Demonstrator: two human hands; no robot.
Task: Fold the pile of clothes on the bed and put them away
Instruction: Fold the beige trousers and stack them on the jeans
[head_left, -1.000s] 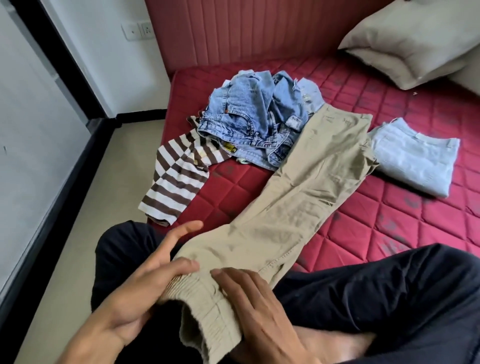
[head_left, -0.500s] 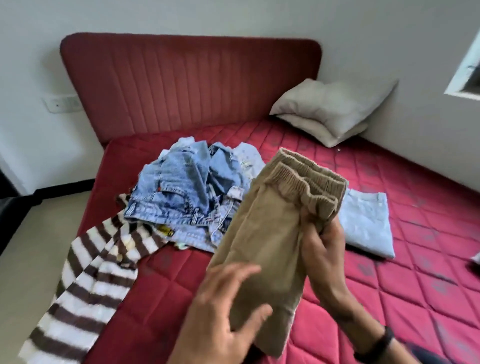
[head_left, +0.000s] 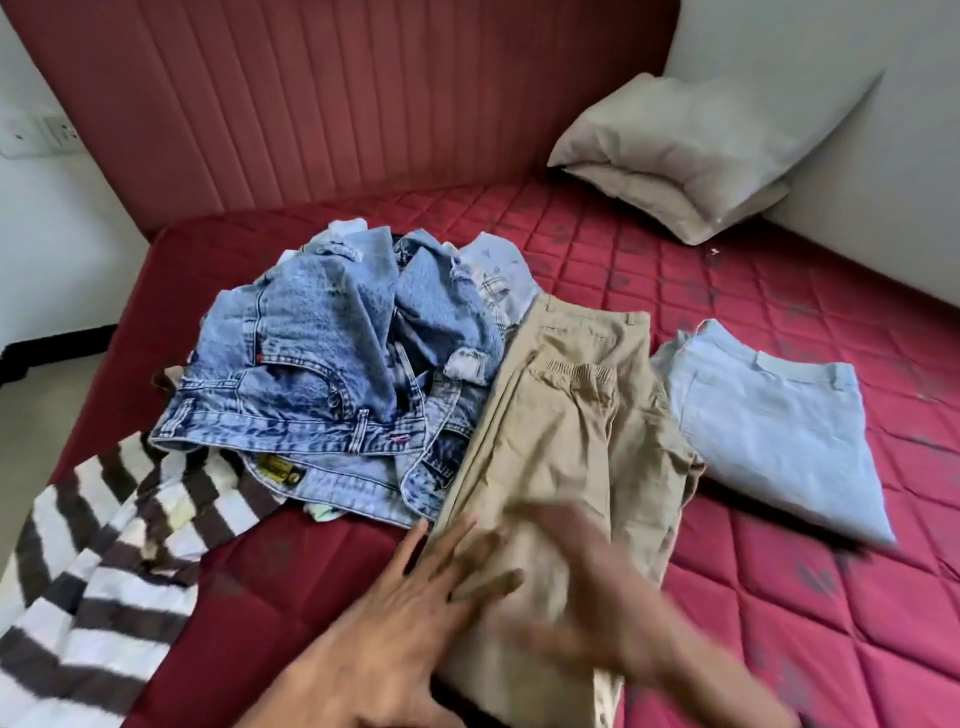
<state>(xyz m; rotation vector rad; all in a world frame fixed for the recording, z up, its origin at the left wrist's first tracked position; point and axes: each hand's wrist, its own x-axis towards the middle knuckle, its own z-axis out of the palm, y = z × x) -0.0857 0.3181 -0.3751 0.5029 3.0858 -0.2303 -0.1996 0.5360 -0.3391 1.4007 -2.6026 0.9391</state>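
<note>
two stacked grey pillows (head_left: 696, 156) against white wall (head_left: 857, 130); white socket plate (head_left: 39, 136) left of padded red headboard (head_left: 337, 104)

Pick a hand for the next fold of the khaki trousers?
Probably right hand: it lies over the khaki trousers, though blurred. Left hand lies flat at their left edge, suited to pinning.

The khaki trousers (head_left: 566, 431) at lower centre are matt woven cotton-like cloth, creased, with a ribbed elastic cuff. Left of centre, the jeans pile (head_left: 332, 364) is coarse, mottled acid-washed denim. The striped top (head_left: 104, 561) at lower left looks soft and fuzzy. The folded garment (head_left: 769, 441) at right is pale, smooth denim. The mattress (head_left: 779, 597) is quilted cloth with a slight sheen; the headboard (head_left: 337, 104) is channelled upholstery.
</note>
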